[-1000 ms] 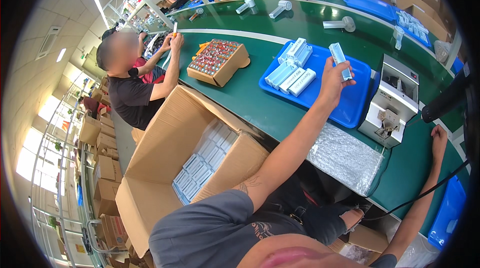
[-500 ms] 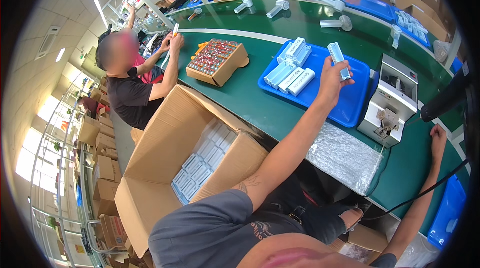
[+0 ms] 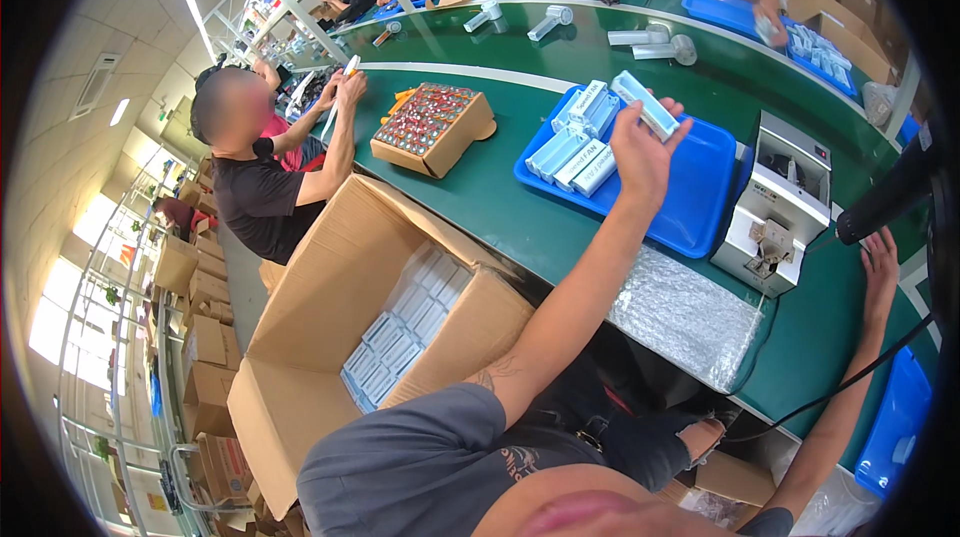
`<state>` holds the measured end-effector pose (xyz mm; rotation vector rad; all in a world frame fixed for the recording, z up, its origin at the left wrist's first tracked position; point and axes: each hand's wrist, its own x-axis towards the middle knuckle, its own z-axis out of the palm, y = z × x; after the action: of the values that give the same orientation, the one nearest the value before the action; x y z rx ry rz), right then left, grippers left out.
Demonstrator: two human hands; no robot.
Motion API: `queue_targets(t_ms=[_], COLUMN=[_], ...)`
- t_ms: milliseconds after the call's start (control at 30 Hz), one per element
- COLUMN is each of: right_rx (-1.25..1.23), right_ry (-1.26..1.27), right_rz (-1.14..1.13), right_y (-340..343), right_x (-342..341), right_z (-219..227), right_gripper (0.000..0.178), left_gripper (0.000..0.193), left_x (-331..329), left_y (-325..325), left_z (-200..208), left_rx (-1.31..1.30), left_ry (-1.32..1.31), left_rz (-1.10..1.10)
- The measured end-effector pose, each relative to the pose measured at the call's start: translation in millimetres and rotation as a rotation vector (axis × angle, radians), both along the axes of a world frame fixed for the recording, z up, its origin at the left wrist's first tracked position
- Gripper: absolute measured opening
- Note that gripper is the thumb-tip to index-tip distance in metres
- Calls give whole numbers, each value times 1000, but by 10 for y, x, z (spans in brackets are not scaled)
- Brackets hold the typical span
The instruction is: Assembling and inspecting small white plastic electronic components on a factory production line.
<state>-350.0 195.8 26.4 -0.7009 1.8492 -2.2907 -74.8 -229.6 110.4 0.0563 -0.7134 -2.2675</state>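
My left hand [image 3: 640, 152] is raised over the blue tray [image 3: 705, 202] on the green table and grips a small light-blue box [image 3: 648, 107] by one end. Several more light-blue boxes [image 3: 575, 142] lie side by side on the tray's left half. My right hand [image 3: 880, 272] rests flat on the table's near edge at the right, fingers extended, holding nothing. A black tool handle [image 3: 890, 199] with a black cable hangs just above that hand.
A white-grey tabletop machine [image 3: 782, 202] stands right of the tray, with a bubble-wrap sheet [image 3: 685, 315] in front. A large open carton [image 3: 330, 337] of packs sits below the table. A co-worker [image 3: 255, 187] sits left, beside a cardboard tray [image 3: 432, 127] of colourful pieces.
My left hand with the box has drifted slightly left over the tray. My right hand has stayed put. The co-worker's hands have shifted a little.
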Motion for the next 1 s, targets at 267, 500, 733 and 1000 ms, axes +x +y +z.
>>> queue_targets(t_ms=[267,500,733,1000], right_rx=[-622,-671,-715,-451], right_ry=[-490,-502,-474,-177], right_rz=[-67,-66,32,351], right_y=[-405,-326,-312,414], right_x=[927,828,743,-237], right_z=[971,882,785,-26], right_gripper=[70,72,79,33], left_gripper=[58,60,66,36], left_x=[-4,-6,20,81], left_y=[-169,-161,-201,-96], left_z=[-43,-42,-69,51], left_rx=[149,148,106,-23], left_ry=[217,219,226,0], left_rz=[182,202,183,126])
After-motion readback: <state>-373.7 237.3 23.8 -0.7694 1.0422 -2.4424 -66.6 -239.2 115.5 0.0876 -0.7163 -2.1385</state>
